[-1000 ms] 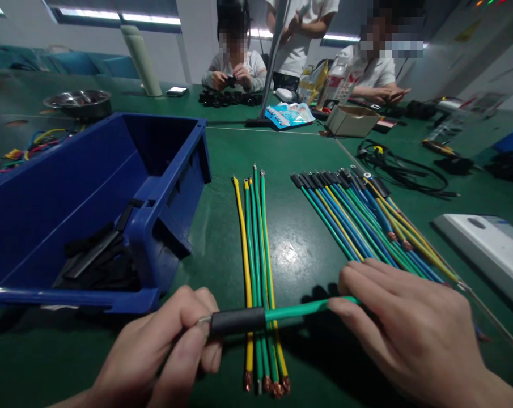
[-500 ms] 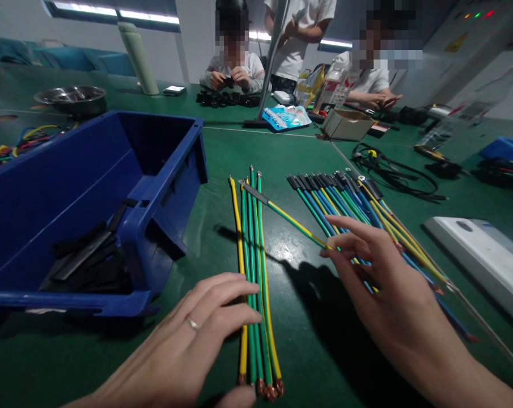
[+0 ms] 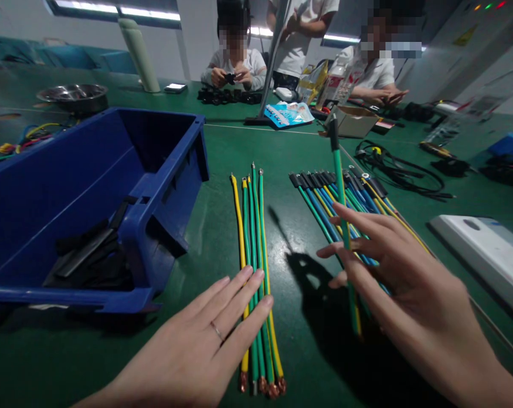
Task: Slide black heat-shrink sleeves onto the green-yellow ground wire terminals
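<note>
My right hand (image 3: 405,300) pinches a green wire (image 3: 340,187) between its fingers and holds it nearly upright, its black-sleeved end pointing away from me. My left hand (image 3: 205,345) lies flat with fingers stretched out, the fingertips resting on a small bundle of green and yellow wires (image 3: 254,249) with bare copper ends near me. A fan of blue, green and yellow wires with black sleeves (image 3: 345,198) lies just beyond my right hand.
A blue plastic bin (image 3: 124,164) holding black sleeve pieces (image 3: 90,255) stands at the left. A white device (image 3: 486,249) lies at the right, black cables (image 3: 401,170) behind it. Three other people are at the table's far side, beside a cardboard box (image 3: 353,122).
My right hand swung the wire from crosswise in front of me to nearly upright. My left hand let go of its sleeved end and came down flat on the bundle.
</note>
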The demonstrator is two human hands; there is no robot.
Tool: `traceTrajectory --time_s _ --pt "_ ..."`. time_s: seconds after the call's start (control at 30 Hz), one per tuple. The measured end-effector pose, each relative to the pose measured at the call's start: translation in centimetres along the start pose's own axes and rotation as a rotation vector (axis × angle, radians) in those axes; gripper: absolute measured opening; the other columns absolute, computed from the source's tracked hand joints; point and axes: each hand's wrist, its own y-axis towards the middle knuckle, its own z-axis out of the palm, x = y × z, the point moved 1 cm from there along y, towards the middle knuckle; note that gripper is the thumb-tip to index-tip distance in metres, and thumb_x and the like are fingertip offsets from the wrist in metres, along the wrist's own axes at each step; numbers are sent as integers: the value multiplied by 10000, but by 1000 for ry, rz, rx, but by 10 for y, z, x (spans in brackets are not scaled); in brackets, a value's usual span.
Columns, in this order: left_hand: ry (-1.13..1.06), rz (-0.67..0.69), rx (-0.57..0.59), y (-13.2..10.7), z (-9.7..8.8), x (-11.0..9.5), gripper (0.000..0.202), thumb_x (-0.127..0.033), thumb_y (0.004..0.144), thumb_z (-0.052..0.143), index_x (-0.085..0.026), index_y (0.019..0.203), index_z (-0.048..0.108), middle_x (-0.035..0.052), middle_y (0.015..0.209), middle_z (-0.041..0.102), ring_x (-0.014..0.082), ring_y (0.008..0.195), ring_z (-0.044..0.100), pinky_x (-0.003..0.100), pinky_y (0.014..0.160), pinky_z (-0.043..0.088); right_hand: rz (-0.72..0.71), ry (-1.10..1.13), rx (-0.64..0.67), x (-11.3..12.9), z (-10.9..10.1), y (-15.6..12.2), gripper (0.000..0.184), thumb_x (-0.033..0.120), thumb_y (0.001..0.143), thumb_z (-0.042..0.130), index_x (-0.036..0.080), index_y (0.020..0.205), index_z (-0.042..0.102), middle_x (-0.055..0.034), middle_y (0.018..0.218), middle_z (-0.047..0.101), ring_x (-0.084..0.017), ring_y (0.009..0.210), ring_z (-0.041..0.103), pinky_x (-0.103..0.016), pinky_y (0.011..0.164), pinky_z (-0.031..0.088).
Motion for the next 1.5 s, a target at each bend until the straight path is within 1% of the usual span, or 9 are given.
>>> traceTrajectory --time_s 0.1,0.27,0.4,0.53,0.6,0.7,0.87,1.17,1.5 --pt "3 14 -31 1 -3 1 877 -677 947 458 -103 1589 295 173 1645 306 317 1535 289 421 1185 410 -64 -112 23 1 6 0 446 255 1000 546 308 1442 514 -94 1263 601 -163 990 706 -236 750 630" --pt "-14 -7 -20 2 -5 0 905 -629 879 596 -112 1573 330 177 1645 305 319 1518 330 422 1184 415 -132 -319 228 -9 21 -4 452 347 1028 481 231 1464 462 -130 1382 581 -244 1261 585 -460 997 574" --pt "22 -12 -15 2 -5 -2 928 -601 843 639 -110 1570 335 174 1653 290 317 1533 293 423 1188 413 -208 -489 275 -11 25 -8 532 443 1032 465 196 1500 418 -183 1518 450 -336 1376 466 -586 1021 523" --pt "33 1 -34 3 -3 -1 891 -632 887 572 -117 1574 332 161 1647 315 307 1527 309 413 1184 417 -187 -416 264 -1 22 -8 272 351 1031 472 195 1221 585 -125 1143 638 -236 1004 647 -414 809 584" --pt "40 3 -71 3 -2 0 828 -633 933 505 -124 1568 352 155 1632 351 299 1514 339 400 1177 426 -176 -351 302 3 22 -9 164 290 1030 457 207 1005 596 -60 912 638 -184 807 633 -323 693 543" --pt "18 -3 -74 2 -1 1 788 -584 943 514 -128 1566 356 146 1642 333 295 1517 334 394 1185 414 -168 -308 327 5 23 -10 201 229 1031 430 216 871 550 -22 785 601 -159 705 591 -275 622 479" --pt "-34 -3 -68 1 -2 0 786 -612 963 450 -112 1562 354 159 1649 319 304 1531 302 419 1208 374 -169 -345 292 -2 21 -6 210 165 1020 406 204 860 535 -30 794 600 -165 706 573 -289 620 457" --pt "-40 8 2 3 -8 0 871 -557 885 597 -102 1576 323 175 1657 283 333 1496 370 457 1144 461 -142 -351 255 -8 17 -2 237 154 1022 399 154 1167 587 -98 1049 617 -202 924 600 -360 773 520" --pt "-8 19 15 4 -7 2 878 -624 913 559 -100 1575 321 185 1652 289 333 1493 377 448 1147 460 -126 -466 196 -8 17 -3 245 247 1034 442 153 1169 623 -69 997 647 -213 886 633 -396 757 526"
